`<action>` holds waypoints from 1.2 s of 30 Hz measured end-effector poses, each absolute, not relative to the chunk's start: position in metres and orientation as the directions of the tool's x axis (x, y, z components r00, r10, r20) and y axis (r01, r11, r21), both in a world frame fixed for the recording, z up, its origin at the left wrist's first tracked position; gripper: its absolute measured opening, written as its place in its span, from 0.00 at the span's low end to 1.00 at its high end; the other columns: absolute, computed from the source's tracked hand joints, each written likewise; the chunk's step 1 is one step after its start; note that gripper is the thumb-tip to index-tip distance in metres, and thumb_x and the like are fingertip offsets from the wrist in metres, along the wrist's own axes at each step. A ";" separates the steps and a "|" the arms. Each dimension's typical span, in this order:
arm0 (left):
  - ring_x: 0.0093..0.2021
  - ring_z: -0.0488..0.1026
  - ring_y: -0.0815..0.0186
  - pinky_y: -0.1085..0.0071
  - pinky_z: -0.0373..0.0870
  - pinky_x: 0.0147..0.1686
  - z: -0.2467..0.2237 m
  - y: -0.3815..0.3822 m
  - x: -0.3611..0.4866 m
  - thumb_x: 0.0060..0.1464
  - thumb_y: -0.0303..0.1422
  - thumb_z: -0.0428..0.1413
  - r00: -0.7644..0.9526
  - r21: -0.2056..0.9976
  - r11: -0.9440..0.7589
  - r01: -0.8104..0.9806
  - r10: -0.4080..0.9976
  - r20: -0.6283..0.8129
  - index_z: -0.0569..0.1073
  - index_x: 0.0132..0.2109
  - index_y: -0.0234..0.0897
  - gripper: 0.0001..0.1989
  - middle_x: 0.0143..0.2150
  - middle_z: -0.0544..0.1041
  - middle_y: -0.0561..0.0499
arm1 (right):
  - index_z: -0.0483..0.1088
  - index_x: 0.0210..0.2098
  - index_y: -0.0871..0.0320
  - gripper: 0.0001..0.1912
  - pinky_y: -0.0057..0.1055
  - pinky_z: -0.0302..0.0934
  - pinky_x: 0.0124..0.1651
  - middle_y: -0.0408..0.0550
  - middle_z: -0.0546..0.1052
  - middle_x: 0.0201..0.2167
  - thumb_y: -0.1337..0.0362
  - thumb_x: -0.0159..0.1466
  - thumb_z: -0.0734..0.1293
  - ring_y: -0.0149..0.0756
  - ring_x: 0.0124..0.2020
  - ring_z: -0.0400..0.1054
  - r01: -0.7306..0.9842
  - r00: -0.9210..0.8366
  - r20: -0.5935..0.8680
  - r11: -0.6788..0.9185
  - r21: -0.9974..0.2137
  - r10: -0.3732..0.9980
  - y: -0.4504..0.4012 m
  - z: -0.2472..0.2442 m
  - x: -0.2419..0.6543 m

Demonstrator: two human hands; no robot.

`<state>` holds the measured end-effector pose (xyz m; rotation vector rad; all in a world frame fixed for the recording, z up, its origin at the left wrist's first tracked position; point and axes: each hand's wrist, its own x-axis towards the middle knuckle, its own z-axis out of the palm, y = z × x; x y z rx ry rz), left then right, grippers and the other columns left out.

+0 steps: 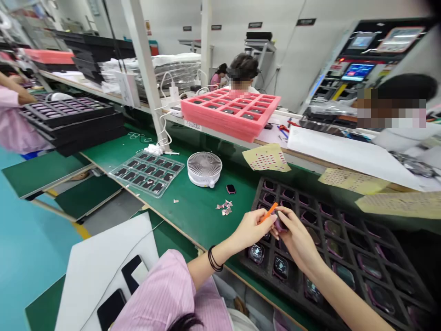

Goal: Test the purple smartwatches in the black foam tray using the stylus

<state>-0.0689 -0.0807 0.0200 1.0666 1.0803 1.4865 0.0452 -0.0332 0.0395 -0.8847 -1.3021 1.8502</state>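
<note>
My left hand [254, 227] pinches an orange stick-like tool [269, 212], its tip pointing up and to the right. Close beside it, my right hand [293, 232] has its fingers closed around a small dark watch case [280, 222] with a purple edge. The two hands meet over the left part of a black foam tray [268, 276], whose compartments hold many watch cases, some with lit faces. A single watch case [230, 189] lies on the green table, and several small pinkish pieces [225, 208] are scattered left of my hands.
A round white fan [204, 169] stands mid-table, beside a clear tray [149, 172] of dark parts. A red foam tray [227, 112] rests on the shelf edge. Black trays [69, 115] are stacked at left. Phones [112, 309] lie on a white board [103, 257]. People are beyond the shelf.
</note>
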 end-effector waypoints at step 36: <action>0.26 0.66 0.65 0.72 0.58 0.29 0.000 -0.093 -0.121 0.61 0.43 0.45 -0.249 0.808 0.088 0.583 0.966 0.075 0.71 0.41 0.37 0.16 0.25 0.68 0.55 | 0.62 0.23 0.54 0.20 0.41 0.61 0.37 0.51 0.70 0.26 0.46 0.61 0.61 0.47 0.33 0.67 0.786 -0.484 0.254 0.544 -0.294 0.837 0.073 -0.025 0.159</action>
